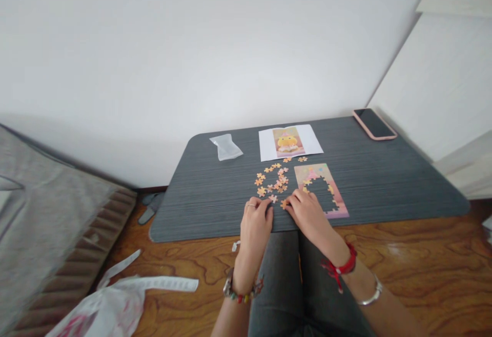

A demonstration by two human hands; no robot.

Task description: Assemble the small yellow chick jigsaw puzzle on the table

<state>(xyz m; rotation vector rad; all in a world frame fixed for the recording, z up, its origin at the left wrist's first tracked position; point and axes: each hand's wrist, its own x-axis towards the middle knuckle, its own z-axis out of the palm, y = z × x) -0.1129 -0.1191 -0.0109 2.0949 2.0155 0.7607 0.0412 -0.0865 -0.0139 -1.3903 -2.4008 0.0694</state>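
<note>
My right hand (309, 215) pinches an orange puzzle piece (284, 204) at the table's front edge, its fingers overlapping the partly assembled puzzle (340, 199). That puzzle has a pink and beige border around an open middle. To the left, my left hand (255, 224) is closed, fingertips down on the table beside a pale pink puzzle piece (273, 198); whatever is between them is hidden. Just beyond it lies a loose ring of several orange and yellow puzzle pieces (282, 179). A white sheet with a printed yellow character picture (289, 142) lies behind the pieces.
The dark grey table (215, 198) stands against a white wall. On it are a clear plastic bag (226, 147) at the back left and a pink-cased phone (374, 123) at the back right. A white plastic bag (115, 309) and slippers (151, 207) lie on the wooden floor.
</note>
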